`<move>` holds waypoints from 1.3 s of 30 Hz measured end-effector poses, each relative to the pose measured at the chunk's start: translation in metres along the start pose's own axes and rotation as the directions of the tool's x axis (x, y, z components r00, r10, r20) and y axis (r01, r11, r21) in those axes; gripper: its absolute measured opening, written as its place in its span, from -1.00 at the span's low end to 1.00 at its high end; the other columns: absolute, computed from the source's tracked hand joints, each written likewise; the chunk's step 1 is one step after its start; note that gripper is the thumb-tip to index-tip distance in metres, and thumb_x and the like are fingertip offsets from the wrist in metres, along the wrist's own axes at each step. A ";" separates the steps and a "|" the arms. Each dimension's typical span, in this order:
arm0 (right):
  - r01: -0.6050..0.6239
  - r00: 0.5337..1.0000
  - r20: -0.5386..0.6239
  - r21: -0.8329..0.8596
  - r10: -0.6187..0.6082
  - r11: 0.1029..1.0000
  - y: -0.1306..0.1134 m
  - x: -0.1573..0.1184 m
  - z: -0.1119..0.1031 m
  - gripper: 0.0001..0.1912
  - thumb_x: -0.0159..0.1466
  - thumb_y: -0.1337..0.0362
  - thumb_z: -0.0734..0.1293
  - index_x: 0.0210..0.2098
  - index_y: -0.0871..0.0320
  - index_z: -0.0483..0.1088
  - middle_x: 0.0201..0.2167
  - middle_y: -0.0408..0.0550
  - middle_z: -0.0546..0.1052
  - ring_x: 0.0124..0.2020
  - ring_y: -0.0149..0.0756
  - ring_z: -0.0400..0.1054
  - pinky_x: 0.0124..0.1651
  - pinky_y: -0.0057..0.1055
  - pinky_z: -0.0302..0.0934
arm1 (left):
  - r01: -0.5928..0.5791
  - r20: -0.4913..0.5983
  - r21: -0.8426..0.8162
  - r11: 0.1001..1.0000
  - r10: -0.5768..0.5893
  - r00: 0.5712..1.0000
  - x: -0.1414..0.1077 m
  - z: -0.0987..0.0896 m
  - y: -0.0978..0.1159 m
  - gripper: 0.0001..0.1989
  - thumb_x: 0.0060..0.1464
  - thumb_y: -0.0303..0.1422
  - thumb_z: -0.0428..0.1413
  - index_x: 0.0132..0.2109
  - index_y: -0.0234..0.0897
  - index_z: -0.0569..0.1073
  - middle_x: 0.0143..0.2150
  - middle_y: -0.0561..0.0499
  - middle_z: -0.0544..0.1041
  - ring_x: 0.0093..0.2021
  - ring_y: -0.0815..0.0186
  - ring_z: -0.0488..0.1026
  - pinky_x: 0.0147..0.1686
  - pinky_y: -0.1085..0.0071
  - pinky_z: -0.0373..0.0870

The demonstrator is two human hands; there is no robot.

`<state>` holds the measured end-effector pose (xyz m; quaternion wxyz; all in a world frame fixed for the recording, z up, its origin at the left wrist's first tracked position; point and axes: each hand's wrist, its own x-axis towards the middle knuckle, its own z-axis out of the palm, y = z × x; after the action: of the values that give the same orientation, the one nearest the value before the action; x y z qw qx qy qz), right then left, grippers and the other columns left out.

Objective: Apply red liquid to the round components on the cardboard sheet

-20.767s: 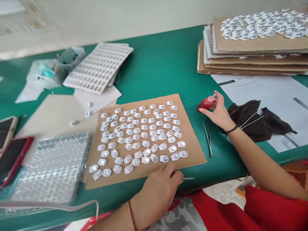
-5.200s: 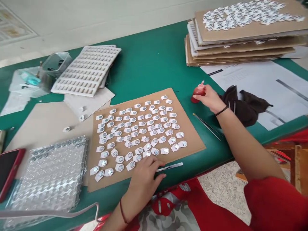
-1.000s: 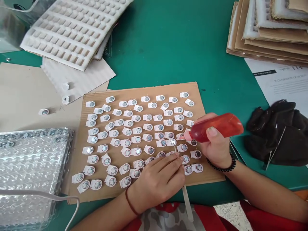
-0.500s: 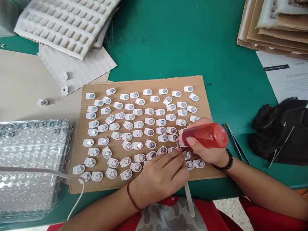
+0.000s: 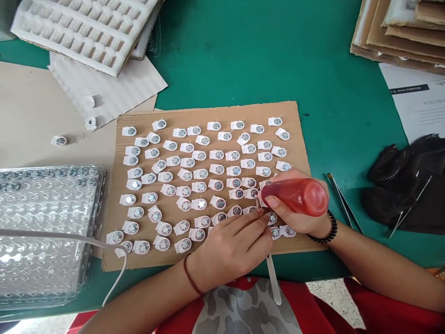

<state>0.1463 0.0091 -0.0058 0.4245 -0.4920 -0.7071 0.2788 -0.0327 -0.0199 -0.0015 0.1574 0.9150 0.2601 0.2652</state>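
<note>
Dozens of small white tabs with round metal buttons (image 5: pixel 205 174) lay in rows on a cardboard sheet (image 5: pixel 302 153) on the green table (image 5: pixel 243 55). The right hand (image 5: pixel 299 208) gripped a red bottle (image 5: pixel 299 195), lying sideways, nozzle at the near rows. The left hand (image 5: pixel 231 250) pinched a thin white stick (image 5: pixel 273 283), its fingertips (image 5: pixel 259 218) just beside the nozzle. Tweezers (image 5: pixel 342 202) lay to the right.

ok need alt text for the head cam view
A right hand tips a red squeeze bottle over small round parts laid in rows on a cardboard sheet, while the left hand holds a thin white tool beside it.
</note>
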 end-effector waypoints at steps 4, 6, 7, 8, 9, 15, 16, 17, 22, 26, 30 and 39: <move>0.011 1.000 0.002 -0.028 -0.011 1.000 -0.001 0.000 -0.001 -0.87 0.09 0.30 0.36 -0.44 0.17 0.30 -0.49 -0.14 0.45 -0.49 -0.44 0.34 -0.44 -0.52 0.30 | 0.011 -0.020 -0.009 1.000 -0.011 1.000 0.001 -0.001 0.001 -0.86 0.15 -0.52 -0.01 -0.25 -0.41 0.46 -0.19 -0.08 0.56 -0.09 0.25 0.49 -0.14 0.38 0.50; 0.012 1.000 0.000 -0.026 -0.012 1.000 -0.001 -0.001 -0.001 -0.87 0.09 0.30 0.36 -0.43 0.17 0.30 -0.49 -0.14 0.45 -0.49 -0.45 0.34 -0.45 -0.52 0.30 | 0.014 -0.026 -0.003 1.000 -0.014 1.000 0.001 -0.001 0.001 -0.85 0.16 -0.52 -0.02 -0.24 -0.40 0.46 -0.18 -0.08 0.56 -0.09 0.26 0.49 -0.14 0.38 0.50; 0.012 1.000 0.000 -0.021 -0.012 1.000 0.000 -0.001 -0.001 -0.88 0.09 0.31 0.36 -0.43 0.17 0.30 -0.49 -0.15 0.45 -0.49 -0.45 0.34 -0.45 -0.53 0.30 | 0.012 -0.027 0.001 1.000 -0.012 1.000 0.001 -0.001 0.001 -0.85 0.16 -0.52 -0.01 -0.23 -0.40 0.46 -0.18 -0.08 0.56 -0.09 0.26 0.49 -0.14 0.38 0.50; 0.010 1.000 0.001 -0.015 -0.010 1.000 0.000 -0.001 -0.001 -0.88 0.09 0.32 0.36 -0.43 0.16 0.30 -0.49 -0.15 0.44 -0.48 -0.46 0.34 -0.44 -0.53 0.30 | 0.011 -0.029 0.003 1.000 -0.011 1.000 0.000 -0.001 0.001 -0.85 0.15 -0.52 -0.01 -0.22 -0.40 0.46 -0.18 -0.08 0.56 -0.09 0.26 0.49 -0.14 0.37 0.50; 0.008 1.000 0.002 -0.011 -0.008 1.000 0.000 -0.001 -0.001 -0.87 0.09 0.33 0.36 -0.41 0.16 0.30 -0.48 -0.16 0.44 -0.47 -0.46 0.34 -0.42 -0.54 0.30 | 0.009 -0.032 0.004 1.000 -0.009 0.999 0.000 0.000 0.000 -0.85 0.15 -0.51 0.00 -0.21 -0.40 0.46 -0.18 -0.08 0.56 -0.10 0.25 0.49 -0.15 0.37 0.51; 0.044 0.999 -0.013 -0.025 -0.044 0.999 0.002 -0.002 -0.001 -0.84 0.08 0.31 0.37 -0.38 0.15 0.29 -0.49 -0.18 0.43 -0.48 -0.48 0.33 -0.44 -0.54 0.27 | 0.016 -0.036 -0.021 1.000 -0.016 0.999 -0.001 0.001 -0.001 -0.85 0.15 -0.52 0.00 -0.22 -0.41 0.47 -0.19 -0.08 0.57 -0.11 0.24 0.50 -0.15 0.36 0.51; 0.048 0.999 -0.011 -0.029 -0.049 0.998 0.002 -0.002 -0.001 -0.84 0.08 0.32 0.37 -0.38 0.15 0.29 -0.49 -0.18 0.43 -0.48 -0.48 0.33 -0.44 -0.54 0.26 | 0.018 -0.033 -0.026 1.000 -0.018 0.999 -0.001 0.001 -0.001 -0.85 0.15 -0.52 0.00 -0.22 -0.41 0.47 -0.19 -0.09 0.57 -0.11 0.24 0.50 -0.14 0.36 0.51; 0.046 0.999 -0.009 -0.035 -0.047 0.998 0.003 -0.002 -0.001 -0.84 0.08 0.32 0.36 -0.38 0.15 0.28 -0.49 -0.18 0.43 -0.48 -0.48 0.32 -0.45 -0.53 0.26 | 0.018 -0.031 -0.030 0.999 -0.019 0.999 0.000 0.001 -0.001 -0.85 0.14 -0.53 0.00 -0.22 -0.42 0.47 -0.19 -0.09 0.57 -0.11 0.24 0.50 -0.14 0.35 0.51; 0.021 1.000 -0.006 -0.049 -0.021 0.999 0.005 -0.003 -0.001 -0.84 0.09 0.28 0.36 -0.37 0.14 0.29 -0.49 -0.17 0.43 -0.48 -0.44 0.34 -0.46 -0.50 0.25 | 0.020 -0.029 -0.041 0.999 -0.021 0.999 0.000 0.000 -0.001 -0.85 0.15 -0.53 0.00 -0.22 -0.41 0.46 -0.17 -0.09 0.56 -0.08 0.23 0.49 -0.12 0.35 0.50; 0.026 1.000 -0.001 -0.045 -0.026 0.999 0.005 -0.003 -0.001 -0.84 0.08 0.28 0.36 -0.36 0.12 0.29 -0.49 -0.17 0.44 -0.48 -0.44 0.34 -0.45 -0.49 0.26 | 0.022 -0.035 -0.047 0.999 -0.024 0.999 -0.001 0.000 -0.001 -0.86 0.13 -0.53 0.01 -0.22 -0.42 0.47 -0.18 -0.10 0.56 -0.09 0.22 0.49 -0.13 0.35 0.51; 0.014 1.000 0.000 -0.057 -0.014 0.998 0.004 -0.002 -0.001 -0.84 0.09 0.26 0.36 -0.36 0.10 0.29 -0.49 -0.15 0.44 -0.48 -0.40 0.35 -0.46 -0.46 0.28 | 0.024 -0.033 -0.054 0.998 -0.026 0.999 -0.001 0.000 -0.001 -0.86 0.13 -0.54 0.01 -0.23 -0.42 0.47 -0.18 -0.09 0.56 -0.08 0.22 0.49 -0.13 0.35 0.52; 0.031 0.999 -0.033 -0.043 -0.033 0.999 0.005 -0.002 0.000 -0.80 0.11 0.20 0.38 -0.33 0.11 0.30 -0.47 -0.15 0.45 -0.45 -0.42 0.37 -0.42 -0.47 0.30 | 0.035 -0.028 -0.063 0.997 -0.037 0.999 0.001 -0.001 -0.001 -0.84 0.15 -0.53 -0.01 -0.23 -0.42 0.47 -0.18 -0.10 0.57 -0.08 0.22 0.49 -0.11 0.33 0.51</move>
<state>0.1494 0.0090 -0.0107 0.4302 -0.4942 -0.7134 0.2484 -0.0332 -0.0183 -0.0008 0.1869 0.9009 0.2702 0.2837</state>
